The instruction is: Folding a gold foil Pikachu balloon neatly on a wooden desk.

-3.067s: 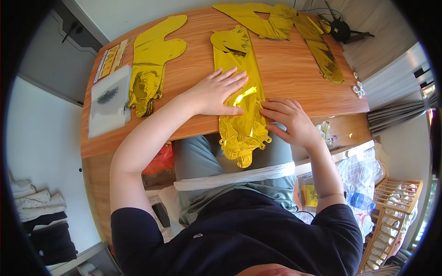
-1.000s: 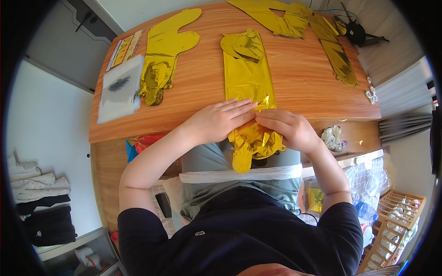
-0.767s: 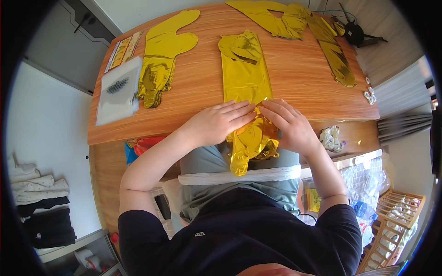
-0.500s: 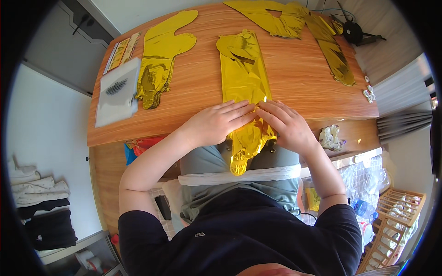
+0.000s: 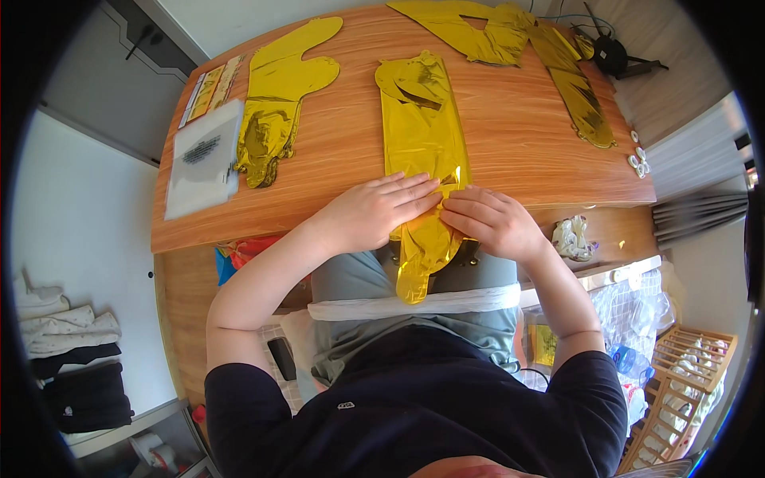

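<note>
A flat gold foil balloon (image 5: 421,143) lies lengthwise on the wooden table, and its near end hangs over the front edge above my lap. Palm down, my left hand (image 5: 384,209) rests on the foil near that edge, fingers stretched out. From the other side, my right hand (image 5: 494,221) lies across the balloon's right border with its fingers extended and close together. The fingertips of both hands nearly meet over the creased foil. Whether the right thumb is tucked under the foil is hidden.
Another gold foil balloon (image 5: 283,80) lies at the left, beside a clear plastic sleeve (image 5: 205,159) and a printed card (image 5: 209,92). More gold foil (image 5: 478,36) is at the far right, near a black device with antennas (image 5: 610,54). White rings (image 5: 637,163) sit at the right edge.
My right hand has slid a little toward me along the foil's right border. The foil beneath it looks flatter. My left hand has hardly moved.
</note>
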Demonstrator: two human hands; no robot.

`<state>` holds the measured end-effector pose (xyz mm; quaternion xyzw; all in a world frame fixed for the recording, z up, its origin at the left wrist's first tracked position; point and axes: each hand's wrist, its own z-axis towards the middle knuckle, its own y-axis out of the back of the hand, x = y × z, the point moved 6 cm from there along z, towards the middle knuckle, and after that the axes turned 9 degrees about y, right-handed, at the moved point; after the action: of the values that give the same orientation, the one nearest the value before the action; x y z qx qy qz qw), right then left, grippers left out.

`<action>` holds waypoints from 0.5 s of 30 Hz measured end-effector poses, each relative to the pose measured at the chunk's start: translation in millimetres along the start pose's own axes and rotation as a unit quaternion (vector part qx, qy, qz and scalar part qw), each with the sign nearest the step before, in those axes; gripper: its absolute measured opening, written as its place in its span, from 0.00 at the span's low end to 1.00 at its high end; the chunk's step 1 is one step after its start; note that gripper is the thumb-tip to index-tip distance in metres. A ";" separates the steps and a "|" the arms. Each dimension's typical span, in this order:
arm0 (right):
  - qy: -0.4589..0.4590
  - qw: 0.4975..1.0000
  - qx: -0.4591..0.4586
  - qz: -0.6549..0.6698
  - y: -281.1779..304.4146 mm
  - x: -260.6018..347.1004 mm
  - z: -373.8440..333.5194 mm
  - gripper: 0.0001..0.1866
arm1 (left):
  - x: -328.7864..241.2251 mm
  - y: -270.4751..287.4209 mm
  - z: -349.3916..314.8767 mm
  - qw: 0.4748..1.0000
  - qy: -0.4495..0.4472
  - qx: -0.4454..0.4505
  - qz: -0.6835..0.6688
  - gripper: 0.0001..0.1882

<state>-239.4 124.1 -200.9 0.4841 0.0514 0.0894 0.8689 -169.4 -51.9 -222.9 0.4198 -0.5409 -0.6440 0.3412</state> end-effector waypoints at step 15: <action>-0.238 0.944 -0.048 0.223 -0.3 -45.7 6.6 0.17 | 30.9 2.3 1.2 0.797 0.176 0.144 -0.560 0.25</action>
<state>-282.9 109.1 -197.6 0.4478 -0.2705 0.1656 0.8360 -183.3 -79.5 -225.9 0.7995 -0.2286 -0.5529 -0.0541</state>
